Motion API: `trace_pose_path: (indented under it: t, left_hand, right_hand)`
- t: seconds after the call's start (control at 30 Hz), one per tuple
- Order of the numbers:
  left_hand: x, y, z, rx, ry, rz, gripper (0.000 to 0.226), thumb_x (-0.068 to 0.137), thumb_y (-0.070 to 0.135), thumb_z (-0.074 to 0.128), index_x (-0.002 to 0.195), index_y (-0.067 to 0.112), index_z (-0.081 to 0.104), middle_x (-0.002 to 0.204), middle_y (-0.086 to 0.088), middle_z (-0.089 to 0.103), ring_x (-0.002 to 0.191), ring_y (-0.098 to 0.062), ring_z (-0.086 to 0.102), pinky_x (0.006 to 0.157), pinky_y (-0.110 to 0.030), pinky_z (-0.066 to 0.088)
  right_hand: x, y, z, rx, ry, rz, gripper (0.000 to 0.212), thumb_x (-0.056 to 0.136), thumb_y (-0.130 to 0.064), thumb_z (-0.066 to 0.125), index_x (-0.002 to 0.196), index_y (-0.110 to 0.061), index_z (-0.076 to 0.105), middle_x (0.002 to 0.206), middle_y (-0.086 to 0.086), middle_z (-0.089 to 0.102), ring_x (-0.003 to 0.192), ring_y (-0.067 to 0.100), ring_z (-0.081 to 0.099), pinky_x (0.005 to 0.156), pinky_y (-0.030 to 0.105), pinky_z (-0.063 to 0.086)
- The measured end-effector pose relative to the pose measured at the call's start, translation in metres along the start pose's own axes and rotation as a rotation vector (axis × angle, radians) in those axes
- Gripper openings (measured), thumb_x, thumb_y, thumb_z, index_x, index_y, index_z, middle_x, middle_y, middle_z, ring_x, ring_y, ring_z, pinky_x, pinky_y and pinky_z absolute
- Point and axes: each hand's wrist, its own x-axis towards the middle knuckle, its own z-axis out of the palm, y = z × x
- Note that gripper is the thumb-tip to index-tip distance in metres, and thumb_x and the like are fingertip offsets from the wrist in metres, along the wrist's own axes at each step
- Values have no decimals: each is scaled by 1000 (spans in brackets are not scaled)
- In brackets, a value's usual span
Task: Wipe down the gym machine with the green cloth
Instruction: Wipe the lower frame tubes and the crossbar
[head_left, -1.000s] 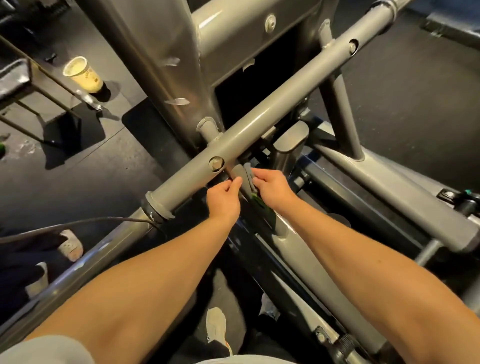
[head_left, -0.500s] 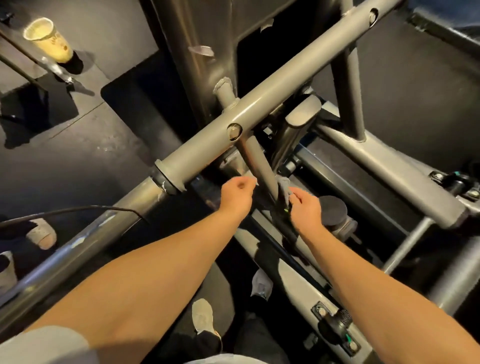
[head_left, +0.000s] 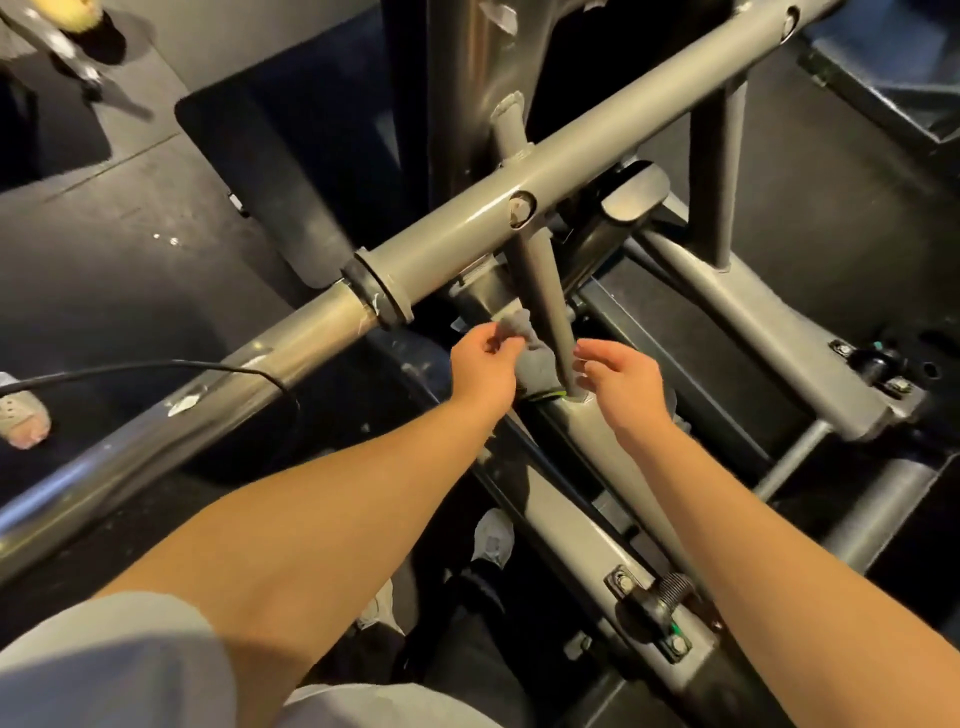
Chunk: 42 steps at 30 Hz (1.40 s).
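Over dark flooring (head_left: 130, 249), left fingers (head_left: 492, 336) pinch cloth (head_left: 537, 366); right fingers (head_left: 592, 364) slack.

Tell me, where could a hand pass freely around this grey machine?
Bare dark floor lies left of the thick grey crossbar. Crowded: around the thin grey post, where the left hand pinches the green-edged grey cloth and the right hand hovers.
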Motion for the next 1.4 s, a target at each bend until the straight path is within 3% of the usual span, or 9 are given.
trace_pose_path:
  t: [0.13, 0.23, 0.33, 0.43, 0.6, 0.8, 0.93, 1.17, 1.4]
  left_hand:
    - [24, 33, 18, -237, 171, 91, 45, 96, 9, 68, 138, 13, 53, 134, 0, 62, 124, -12, 58, 101, -18, 42]
    - [34, 33, 29, -233, 170, 155, 41, 96, 13, 68, 135, 18, 55, 141, -2, 56, 127, -9, 55, 102, -18, 44]
    - [37, 17, 36, -111, 136, 224, 21, 96, 13, 69, 112, 22, 59, 131, -2, 52, 112, -8, 60, 83, -6, 50]
    - [44, 2, 40, -19, 172, 300, 15, 94, 13, 71, 96, 18, 57, 114, 3, 51, 94, 3, 57, 78, -4, 47]
    - [55, -37, 42, 151, 40, 327, 27, 91, 8, 75, 83, 24, 54, 105, -3, 52, 88, -3, 59, 84, -22, 53]
    - [70, -85, 51, 530, -93, 226, 7, 94, 3, 65, 94, 9, 62, 107, -4, 53, 93, -16, 61, 83, -20, 55]
    - [68, -62, 44, 522, -71, 199, 8, 94, 5, 66, 94, 13, 64, 108, 3, 54, 91, -5, 61, 80, -11, 53]
    - [62, 14, 20, -15, 208, 259, 17, 93, 6, 71, 110, 9, 71, 112, 0, 69, 100, 6, 65, 82, -6, 49]
    - [55, -58, 54, 229, 77, 131, 15, 94, 3, 67, 87, 15, 64, 91, 4, 60, 78, 14, 59, 78, -10, 48]
  right_hand:
    - [44, -10, -5, -178, -14, -33, 46, 98, -8, 57, 142, -19, 60, 127, -3, 65, 118, 16, 63, 103, 45, 54]
    - [60, -12, 0, -340, -176, -118, 48, 99, -17, 61, 145, -28, 56, 130, -2, 67, 113, 15, 66, 96, 44, 58]
    - [62, -6, 0, -455, -250, -266, 45, 96, -25, 69, 139, -37, 61, 113, -14, 73, 101, 3, 67, 92, 33, 59]
    - [64, -2, -2, -485, -217, -319, 45, 95, -26, 71, 139, -32, 63, 120, -11, 70, 107, 2, 60, 92, 17, 46]
    - [78, 7, -8, -488, -272, -313, 48, 91, -18, 75, 135, -32, 65, 110, -6, 68, 104, 14, 64, 95, 38, 56]
    - [85, 15, -9, -488, -266, -341, 49, 92, -12, 72, 136, -32, 63, 113, -7, 64, 100, 11, 63, 87, 34, 60]
    - [79, 14, -4, -550, -228, -355, 50, 94, -11, 70, 138, -33, 61, 112, -3, 66, 106, 16, 62, 92, 43, 57]
    - [76, 5, -5, -536, -244, -291, 50, 94, -6, 68, 142, -20, 60, 120, 4, 67, 114, 20, 60, 103, 37, 50]
    - [74, 20, 0, -492, -181, -344, 46, 96, -14, 67, 140, -25, 61, 109, -3, 64, 101, 16, 63, 90, 40, 57]
